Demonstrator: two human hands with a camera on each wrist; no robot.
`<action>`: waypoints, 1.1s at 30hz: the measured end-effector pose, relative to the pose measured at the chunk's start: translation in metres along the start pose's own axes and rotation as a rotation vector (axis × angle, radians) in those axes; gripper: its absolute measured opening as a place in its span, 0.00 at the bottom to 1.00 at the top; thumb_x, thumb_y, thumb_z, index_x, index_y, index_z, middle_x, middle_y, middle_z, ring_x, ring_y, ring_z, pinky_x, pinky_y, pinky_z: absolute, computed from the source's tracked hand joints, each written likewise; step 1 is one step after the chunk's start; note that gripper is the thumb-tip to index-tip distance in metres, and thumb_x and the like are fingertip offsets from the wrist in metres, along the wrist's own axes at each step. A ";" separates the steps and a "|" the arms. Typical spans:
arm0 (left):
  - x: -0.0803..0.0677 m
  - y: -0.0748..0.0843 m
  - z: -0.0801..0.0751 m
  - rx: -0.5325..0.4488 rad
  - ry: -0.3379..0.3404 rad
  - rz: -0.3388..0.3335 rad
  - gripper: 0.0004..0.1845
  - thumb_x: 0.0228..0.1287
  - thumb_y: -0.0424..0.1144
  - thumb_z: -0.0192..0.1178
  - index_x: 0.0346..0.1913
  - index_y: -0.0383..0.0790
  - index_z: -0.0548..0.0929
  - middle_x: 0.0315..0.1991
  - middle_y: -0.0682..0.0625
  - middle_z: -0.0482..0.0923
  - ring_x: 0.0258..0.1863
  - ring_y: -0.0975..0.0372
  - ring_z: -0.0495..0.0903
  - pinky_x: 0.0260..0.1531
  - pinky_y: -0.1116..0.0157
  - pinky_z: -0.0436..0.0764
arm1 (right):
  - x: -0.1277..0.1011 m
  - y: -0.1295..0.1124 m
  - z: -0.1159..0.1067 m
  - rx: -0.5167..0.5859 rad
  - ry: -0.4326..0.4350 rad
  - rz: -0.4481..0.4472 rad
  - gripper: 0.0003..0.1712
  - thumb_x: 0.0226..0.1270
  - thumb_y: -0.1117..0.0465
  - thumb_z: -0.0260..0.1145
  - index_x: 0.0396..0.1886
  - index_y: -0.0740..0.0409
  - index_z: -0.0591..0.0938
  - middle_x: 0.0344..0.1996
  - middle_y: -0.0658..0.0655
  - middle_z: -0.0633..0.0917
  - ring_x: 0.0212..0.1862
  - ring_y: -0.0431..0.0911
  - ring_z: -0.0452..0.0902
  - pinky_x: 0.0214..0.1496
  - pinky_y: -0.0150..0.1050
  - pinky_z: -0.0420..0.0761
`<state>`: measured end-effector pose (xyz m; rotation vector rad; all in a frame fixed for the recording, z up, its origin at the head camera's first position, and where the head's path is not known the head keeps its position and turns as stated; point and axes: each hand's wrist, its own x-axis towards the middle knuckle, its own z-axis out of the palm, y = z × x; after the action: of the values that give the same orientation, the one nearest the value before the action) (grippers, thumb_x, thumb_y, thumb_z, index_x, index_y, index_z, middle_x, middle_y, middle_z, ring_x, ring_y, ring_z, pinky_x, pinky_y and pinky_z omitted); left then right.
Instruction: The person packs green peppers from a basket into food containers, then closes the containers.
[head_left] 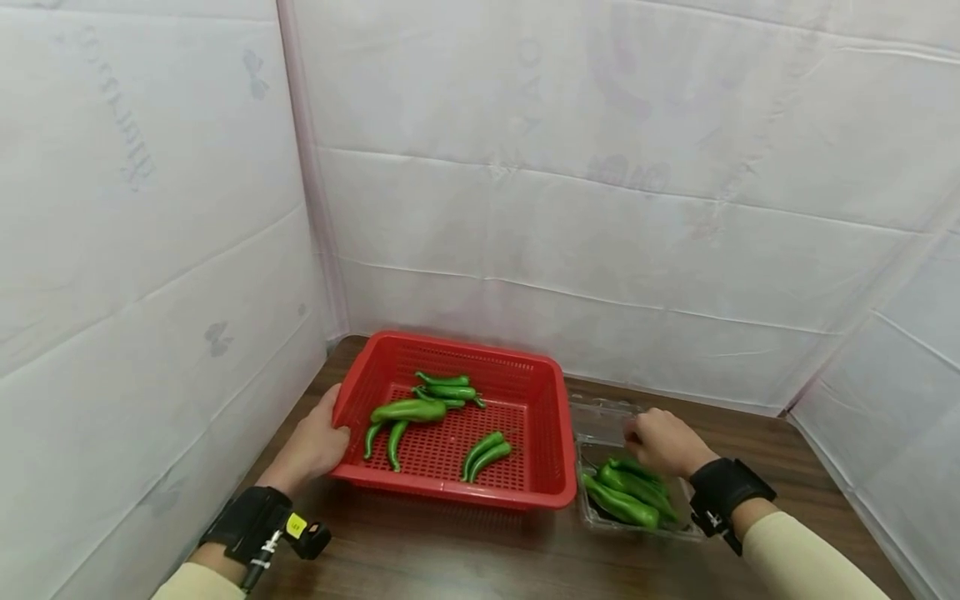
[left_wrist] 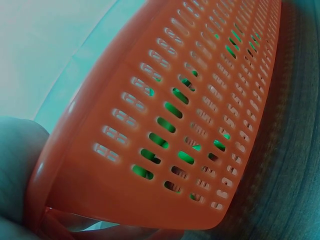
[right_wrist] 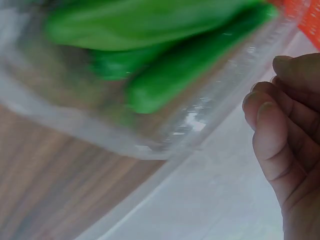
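A red plastic basket [head_left: 525, 492] with slotted walls holds several green chili peppers [head_left: 408, 410]. My left hand [head_left: 311, 442] grips its left rim. The left wrist view shows the basket's slotted side wall [left_wrist: 135, 145] close up, with part of the hand [left_wrist: 17, 175] at its rim. To the right of the basket is a clear plastic box [head_left: 600, 523] with several larger green peppers [head_left: 626, 492] inside. Above the box's back right part is my right hand [head_left: 663, 442]. Its fingers are loosely curled in the right wrist view, and I see nothing between thumb and fingertips.
A brown wood-grain table [head_left: 420, 550] carries both containers. The box's clear lid [head_left: 600, 417] lies folded back toward the rear wall. White sheeting [head_left: 525, 233] encloses the table at the back and both sides.
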<state>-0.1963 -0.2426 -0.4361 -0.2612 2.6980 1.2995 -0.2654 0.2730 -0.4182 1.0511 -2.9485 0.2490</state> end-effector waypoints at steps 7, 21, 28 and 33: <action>0.002 -0.002 0.003 -0.008 0.002 0.001 0.39 0.74 0.30 0.46 0.84 0.38 0.46 0.69 0.29 0.71 0.57 0.43 0.79 0.54 0.44 0.82 | 0.037 -0.015 -0.017 -0.056 0.062 -0.060 0.16 0.66 0.69 0.67 0.20 0.49 0.80 0.15 0.41 0.68 0.20 0.32 0.57 0.27 0.31 0.61; 0.002 -0.001 0.005 -0.029 0.009 0.040 0.38 0.72 0.28 0.47 0.82 0.39 0.50 0.67 0.30 0.74 0.55 0.45 0.82 0.54 0.42 0.83 | 0.127 -0.101 -0.010 -0.134 -0.102 -0.210 0.09 0.63 0.71 0.65 0.28 0.52 0.83 0.20 0.46 0.75 0.23 0.36 0.62 0.28 0.32 0.65; 0.002 -0.003 0.004 -0.033 0.012 0.032 0.38 0.72 0.28 0.47 0.82 0.39 0.49 0.67 0.30 0.74 0.55 0.45 0.82 0.54 0.42 0.83 | 0.154 -0.134 0.001 -0.130 -0.270 -0.223 0.14 0.61 0.74 0.66 0.41 0.57 0.90 0.29 0.51 0.86 0.28 0.40 0.71 0.32 0.35 0.70; 0.001 -0.003 0.003 -0.028 0.016 0.033 0.38 0.72 0.28 0.47 0.82 0.40 0.49 0.68 0.30 0.74 0.57 0.44 0.81 0.55 0.42 0.82 | 0.163 -0.145 0.003 -0.152 -0.382 -0.161 0.14 0.63 0.73 0.67 0.44 0.56 0.90 0.31 0.49 0.85 0.31 0.40 0.73 0.37 0.36 0.76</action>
<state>-0.1967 -0.2422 -0.4405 -0.2316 2.7097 1.3512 -0.3008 0.0598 -0.3904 1.4456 -3.1090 -0.1975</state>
